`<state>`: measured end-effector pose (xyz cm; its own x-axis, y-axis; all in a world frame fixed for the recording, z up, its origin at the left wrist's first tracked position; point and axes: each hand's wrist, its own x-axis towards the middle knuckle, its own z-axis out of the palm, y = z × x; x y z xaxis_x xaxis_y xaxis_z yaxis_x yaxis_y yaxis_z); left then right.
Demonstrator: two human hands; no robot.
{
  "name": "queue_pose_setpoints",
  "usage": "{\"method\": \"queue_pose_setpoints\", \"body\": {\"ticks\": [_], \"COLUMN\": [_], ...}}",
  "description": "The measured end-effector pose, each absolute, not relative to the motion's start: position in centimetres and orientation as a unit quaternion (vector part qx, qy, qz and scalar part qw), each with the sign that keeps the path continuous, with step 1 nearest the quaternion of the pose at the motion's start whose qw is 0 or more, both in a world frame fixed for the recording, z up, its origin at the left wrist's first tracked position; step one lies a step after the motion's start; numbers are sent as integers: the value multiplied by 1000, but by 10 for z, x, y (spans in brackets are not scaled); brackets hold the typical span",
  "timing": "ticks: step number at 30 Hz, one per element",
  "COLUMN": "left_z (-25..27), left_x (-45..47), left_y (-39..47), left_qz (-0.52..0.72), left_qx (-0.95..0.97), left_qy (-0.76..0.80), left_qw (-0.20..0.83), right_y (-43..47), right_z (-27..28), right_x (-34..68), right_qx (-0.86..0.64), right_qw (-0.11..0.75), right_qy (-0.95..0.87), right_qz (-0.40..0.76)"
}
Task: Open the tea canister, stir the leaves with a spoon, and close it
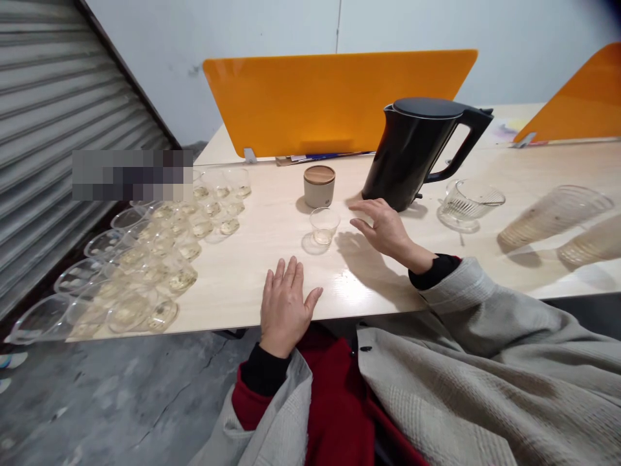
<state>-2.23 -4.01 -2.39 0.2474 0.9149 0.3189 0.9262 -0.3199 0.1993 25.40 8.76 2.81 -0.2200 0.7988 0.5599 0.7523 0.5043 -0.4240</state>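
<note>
A small clear glass cup [324, 226] stands upright on the pale wooden table [272, 213], apart from every other glass. The right hand [383, 226] hovers just right of the cup, fingers loosely spread and open, holding nothing and not touching it. The left hand [285, 304] lies flat on the table edge on the near side of the cup, palm down, fingers spread, empty as well. Just behind the cup sits a grey canister with a wooden lid [319, 185]. Behind and to the right of the cup stands a black kettle [417, 152], lid on, handle turned away from the cup. Farther right of the cup are a ribbed glass pitcher [468, 202] and two ribbed tumblers [553, 217]. Well left of the cup, rows of clear glasses [145, 259] crowd the table. An orange divider [334, 97] rises beyond the canister.
</note>
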Motion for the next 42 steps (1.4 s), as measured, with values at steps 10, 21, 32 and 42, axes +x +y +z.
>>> {"method": "queue_pose_setpoints", "body": {"ticks": [10, 21, 32, 42], "left_z": [-26, -24, -24, -21], "left_x": [-22, -22, -22, -32], "left_y": [-40, -42, -42, -41], "left_qz": [-191, -194, -203, -293], "left_qx": [-790, -787, -783, -784], "left_qy": [-582, -586, -588, -544], "left_qw": [26, 6, -10, -58], "right_y": [188, 257, 202, 10], "right_z": [33, 26, 68, 100], "right_x": [248, 194, 238, 231], "right_qx": [-547, -533, -507, -429], "right_qw": [401, 353, 429, 403], "right_qy": [-717, -759, -748, -804], "right_qz": [158, 127, -6, 86]}}
